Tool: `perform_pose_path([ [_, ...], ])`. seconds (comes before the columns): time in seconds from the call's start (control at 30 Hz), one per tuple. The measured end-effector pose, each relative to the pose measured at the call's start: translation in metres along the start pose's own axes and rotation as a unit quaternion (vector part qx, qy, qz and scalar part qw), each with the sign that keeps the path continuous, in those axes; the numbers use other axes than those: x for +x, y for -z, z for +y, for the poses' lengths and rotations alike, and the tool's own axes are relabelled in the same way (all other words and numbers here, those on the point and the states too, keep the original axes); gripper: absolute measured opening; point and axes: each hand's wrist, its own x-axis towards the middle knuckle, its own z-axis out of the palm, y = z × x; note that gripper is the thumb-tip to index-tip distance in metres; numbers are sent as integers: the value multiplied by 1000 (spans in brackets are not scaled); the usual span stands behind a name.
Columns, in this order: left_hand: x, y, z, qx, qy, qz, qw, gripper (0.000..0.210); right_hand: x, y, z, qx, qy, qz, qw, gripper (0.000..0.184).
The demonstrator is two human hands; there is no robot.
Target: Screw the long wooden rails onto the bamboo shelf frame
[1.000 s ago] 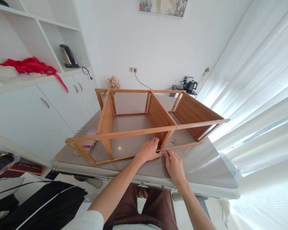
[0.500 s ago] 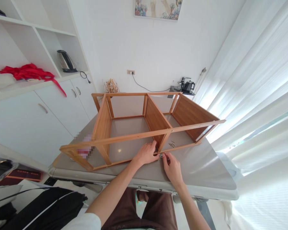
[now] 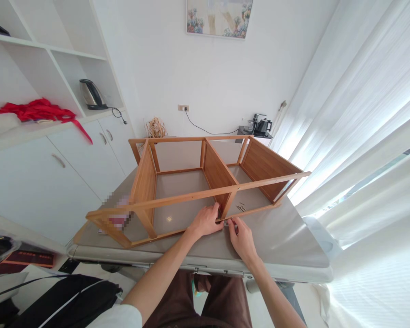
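Note:
A wooden shelf unit (image 3: 212,190) lies on its side on the grey table, with three panels set across its rails. My left hand (image 3: 205,220) is closed around the lower front rail at the foot of the middle panel (image 3: 212,169). Just to its right, my right hand (image 3: 240,234) pinches a small metallic piece against the same rail. Its kind is too small to make out, and the fingers partly hide it. Several loose screws (image 3: 241,207) lie on the tabletop inside the right bay of the unit, close to my right hand.
The grey table (image 3: 276,241) has a rounded front edge by my legs. A kettle (image 3: 93,94) and red cloth (image 3: 37,110) sit in the white cabinet at left. A black kettle (image 3: 263,126) stands behind. White curtains (image 3: 321,114) hang at right. A dark bag (image 3: 64,303) lies lower left.
The view has tilted up slightly and shifted to the right. Both hands stay at the same joint of the shelf unit; the right hand's fingers have moved only a little.

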Motion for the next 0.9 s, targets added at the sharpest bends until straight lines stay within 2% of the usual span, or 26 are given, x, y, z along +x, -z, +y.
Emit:
perform_pose_path([
  [0.1,0,-1,-1,-3,-9,8,1000,32,16,21,10,4,-6,5,1000,29],
  [0.2,0,-2,-2,-3,-17,13,1000,32,47,51,30,-28,-49,19,998,24],
  [0.3,0,-3,-3,-3,-21,14,1000,31,81,76,53,-52,-69,0,996,26],
  [0.37,0,-3,-3,-5,-25,17,1000,32,99,83,63,-71,-70,-36,994,24],
  [0.57,0,-1,-2,-4,-21,11,1000,32,120,67,77,-137,-53,-175,974,21],
  [0.7,0,0,-2,3,-15,4,1000,35,130,56,83,-190,-57,-256,946,36],
  [0.9,2,-2,-5,18,-20,8,1000,35,149,52,92,-244,-71,-354,900,30],
])
